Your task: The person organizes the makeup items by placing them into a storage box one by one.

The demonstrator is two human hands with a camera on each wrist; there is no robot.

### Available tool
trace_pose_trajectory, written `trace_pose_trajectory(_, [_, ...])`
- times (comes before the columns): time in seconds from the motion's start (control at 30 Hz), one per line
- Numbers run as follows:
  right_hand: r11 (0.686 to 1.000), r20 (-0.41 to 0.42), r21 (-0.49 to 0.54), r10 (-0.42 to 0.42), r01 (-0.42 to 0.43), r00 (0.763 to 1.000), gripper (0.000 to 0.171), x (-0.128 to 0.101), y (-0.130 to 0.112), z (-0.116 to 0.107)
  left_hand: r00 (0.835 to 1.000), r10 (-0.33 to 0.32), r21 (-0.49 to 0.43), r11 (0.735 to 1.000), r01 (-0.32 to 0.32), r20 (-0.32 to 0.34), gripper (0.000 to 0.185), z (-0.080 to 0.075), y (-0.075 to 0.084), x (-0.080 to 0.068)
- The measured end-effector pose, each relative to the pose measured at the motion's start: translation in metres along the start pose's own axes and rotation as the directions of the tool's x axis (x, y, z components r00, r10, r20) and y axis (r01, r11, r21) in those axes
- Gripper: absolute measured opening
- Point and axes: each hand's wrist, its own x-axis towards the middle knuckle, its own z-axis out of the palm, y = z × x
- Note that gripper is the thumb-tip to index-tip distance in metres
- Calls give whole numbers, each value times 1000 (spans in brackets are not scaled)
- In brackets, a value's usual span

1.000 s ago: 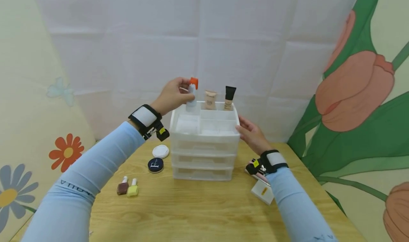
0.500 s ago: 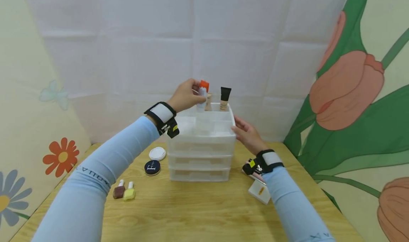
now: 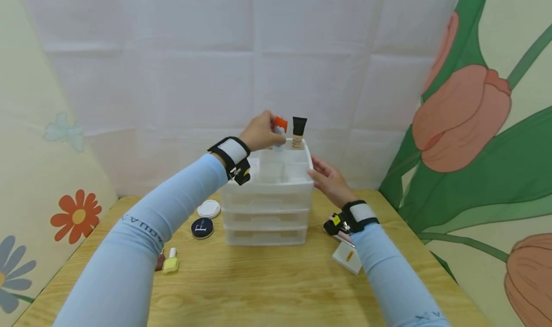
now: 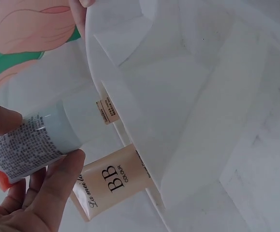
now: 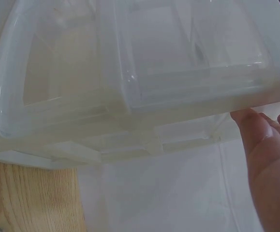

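My left hand (image 3: 260,131) pinches a pale blue tube (image 4: 33,142) with an orange end (image 3: 281,122) between thumb and fingers, tilted over the back compartments of a white drawer organizer (image 3: 267,192). Fine print covers the tube's side in the left wrist view. Close beside it, a beige BB cream tube (image 4: 115,183) stands in the organizer; the left hand hides most of it from the head view. A black-capped beige tube (image 3: 298,134) stands to its right. My right hand (image 3: 329,177) rests against the organizer's right side, its thumb (image 5: 256,130) touching the edge.
Left of the organizer lie a dark round compact (image 3: 202,227) and a white round disc (image 3: 209,208). A yellow nail polish bottle (image 3: 170,264) and a partly hidden dark red one (image 3: 160,262) stand nearer. A white box (image 3: 347,257) lies by the right wrist.
My left hand has carried the pale blue tube rightward and slightly down, from the organizer's left back compartment toward the tubes. My right hand has kept its place at the organizer's side.
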Motion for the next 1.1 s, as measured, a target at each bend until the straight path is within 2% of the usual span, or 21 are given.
trace_pose_trajectory(0.2, [1000, -4, 3, 3, -3, 1000, 58, 0, 1, 3, 999, -35, 38, 999, 34, 38, 41, 7, 0, 1])
trace_pose_trajectory(0.4, [1000, -5, -3, -6, 6, 1000, 58, 0, 2, 6, 999, -35, 102, 994, 31, 41, 39, 10, 0, 3])
trace_pose_trajectory(0.67, [1000, -9, -3, 0, 0, 1000, 59, 1, 2, 8, 995, -60, 162, 986, 47, 77, 39, 17, -7, 6])
trace_pose_trajectory(0.83, [1000, 3, 24, -10, 10, 1000, 58, 1, 4, 9, 995, -58, 196, 980, 41, 82, 39, 21, -10, 5])
trace_pose_trajectory(1.1, [998, -2, 56, -15, 15, 1000, 57, 1, 4, 10, 993, -48, 178, 984, 28, 111, 37, 27, -14, 5])
